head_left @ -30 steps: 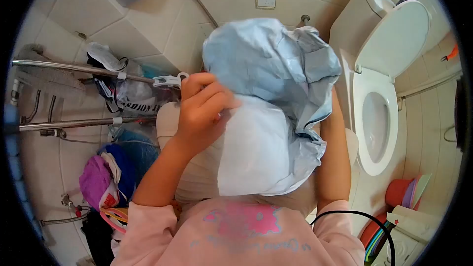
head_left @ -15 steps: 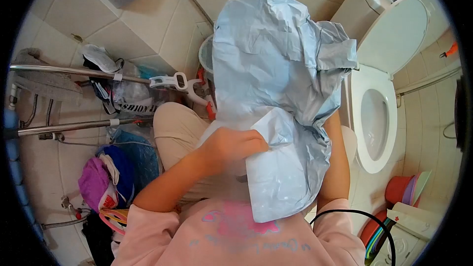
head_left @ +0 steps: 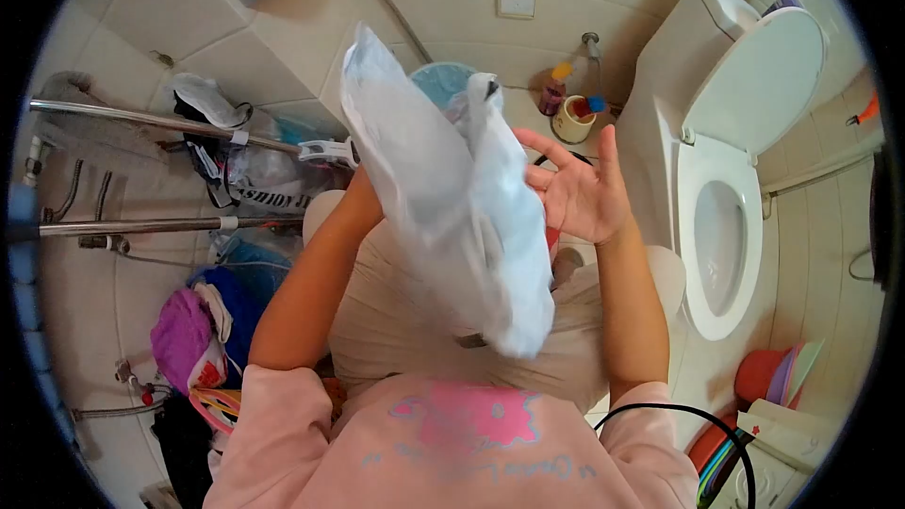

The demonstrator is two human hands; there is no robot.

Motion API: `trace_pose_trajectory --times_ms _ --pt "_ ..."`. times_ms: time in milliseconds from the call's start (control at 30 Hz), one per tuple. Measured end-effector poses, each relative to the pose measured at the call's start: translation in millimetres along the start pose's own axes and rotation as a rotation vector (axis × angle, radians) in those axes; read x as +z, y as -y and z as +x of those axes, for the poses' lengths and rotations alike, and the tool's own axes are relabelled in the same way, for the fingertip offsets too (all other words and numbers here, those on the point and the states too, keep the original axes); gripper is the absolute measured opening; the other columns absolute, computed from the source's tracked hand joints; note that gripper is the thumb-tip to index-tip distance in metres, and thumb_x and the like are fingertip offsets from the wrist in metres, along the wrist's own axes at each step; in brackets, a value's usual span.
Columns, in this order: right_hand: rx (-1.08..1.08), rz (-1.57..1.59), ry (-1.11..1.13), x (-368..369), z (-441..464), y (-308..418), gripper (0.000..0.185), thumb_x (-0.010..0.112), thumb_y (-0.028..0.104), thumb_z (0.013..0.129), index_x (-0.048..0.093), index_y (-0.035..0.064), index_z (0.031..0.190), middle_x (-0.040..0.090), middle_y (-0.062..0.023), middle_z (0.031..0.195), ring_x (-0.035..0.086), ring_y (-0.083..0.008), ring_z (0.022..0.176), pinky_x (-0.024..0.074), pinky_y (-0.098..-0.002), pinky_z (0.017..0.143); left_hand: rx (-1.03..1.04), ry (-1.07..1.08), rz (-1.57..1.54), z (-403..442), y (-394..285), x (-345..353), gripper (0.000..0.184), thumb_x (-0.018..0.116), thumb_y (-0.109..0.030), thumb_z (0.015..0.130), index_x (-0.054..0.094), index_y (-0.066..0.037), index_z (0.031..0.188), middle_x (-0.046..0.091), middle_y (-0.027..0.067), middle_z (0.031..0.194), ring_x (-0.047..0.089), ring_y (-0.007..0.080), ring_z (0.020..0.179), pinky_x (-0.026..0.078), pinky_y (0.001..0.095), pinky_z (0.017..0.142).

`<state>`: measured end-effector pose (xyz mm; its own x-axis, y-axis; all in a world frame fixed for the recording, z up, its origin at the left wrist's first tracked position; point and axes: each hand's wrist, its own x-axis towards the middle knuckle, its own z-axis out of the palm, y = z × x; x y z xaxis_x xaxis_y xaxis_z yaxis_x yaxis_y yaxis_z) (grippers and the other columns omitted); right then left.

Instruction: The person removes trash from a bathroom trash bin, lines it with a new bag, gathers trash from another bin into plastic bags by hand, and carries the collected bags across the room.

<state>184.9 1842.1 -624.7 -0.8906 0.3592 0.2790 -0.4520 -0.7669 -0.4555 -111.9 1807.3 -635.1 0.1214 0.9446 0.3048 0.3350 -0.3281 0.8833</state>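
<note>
A crumpled grey-white plastic bag is held up in front of me over my lap, partly blurred by motion. My left hand is at the bag's left edge; its fingers are hidden behind the plastic, and the bag is held up on that side. To the right of the bag, my right hand is open, with the palm showing and fingers spread. Its fingertips are close to the bag's right edge; whether they touch it I cannot tell. Behind the bag, a bin with a light-blue liner is partly covered.
A toilet with its lid raised is on the right. Metal rails run along the left, near bundled clothes. A bottle and a cup stand by the back wall. Stacked basins sit at lower right.
The bag has swung left and narrowed. My right hand has come out from behind it and opened. My left hand has moved from the bag's front to behind its left edge.
</note>
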Motion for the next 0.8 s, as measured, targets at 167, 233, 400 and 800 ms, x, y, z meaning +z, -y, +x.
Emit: trace_pose_trajectory --times_ms 167,233,400,800 --pt "-0.015 -0.403 -0.475 8 -1 -11 0.101 0.033 0.081 0.083 0.021 0.0076 0.152 0.035 -0.0158 0.15 0.038 -0.0291 0.136 0.0297 -0.0446 0.112 -0.412 -0.424 0.056 3 -20 -4 0.036 0.055 -0.024 0.097 0.05 -0.001 0.123 0.057 0.0109 0.114 0.054 0.0161 0.099 0.047 0.0318 0.084" --pt "-0.01 -0.553 -0.548 -17 -12 -20 0.101 0.043 0.078 0.083 0.022 0.0068 0.151 0.038 -0.013 0.148 0.037 -0.0263 0.136 0.0295 -0.043 0.112 -0.513 -0.592 -0.166 6 -13 -9 0.032 0.054 -0.024 0.098 0.051 -0.001 0.119 0.057 0.0117 0.114 0.053 0.0163 0.099 0.047 0.0315 0.083" --pt "0.012 -0.955 -0.807 -1 5 -15 0.068 0.073 0.014 0.079 0.042 0.0015 0.139 0.055 -0.0087 0.129 0.052 -0.0196 0.117 0.041 -0.0353 0.101 -0.61 -0.608 -0.679 5 -27 -16 0.038 0.056 -0.028 0.097 0.053 -0.003 0.125 0.058 0.0101 0.12 0.054 0.0205 0.106 0.044 0.0328 0.094" --pt "-0.125 -0.488 -0.886 -9 -9 -5 0.033 0.06 -0.009 0.079 0.064 -0.0034 0.111 0.062 -0.0127 0.123 0.064 -0.0216 0.098 0.0514 -0.0337 0.088 -0.665 0.088 -0.762 -48 26 -22 0.055 0.069 -0.02 0.087 0.047 -0.007 0.135 0.058 0.0049 0.127 0.054 0.0219 0.116 0.046 0.0373 0.094"
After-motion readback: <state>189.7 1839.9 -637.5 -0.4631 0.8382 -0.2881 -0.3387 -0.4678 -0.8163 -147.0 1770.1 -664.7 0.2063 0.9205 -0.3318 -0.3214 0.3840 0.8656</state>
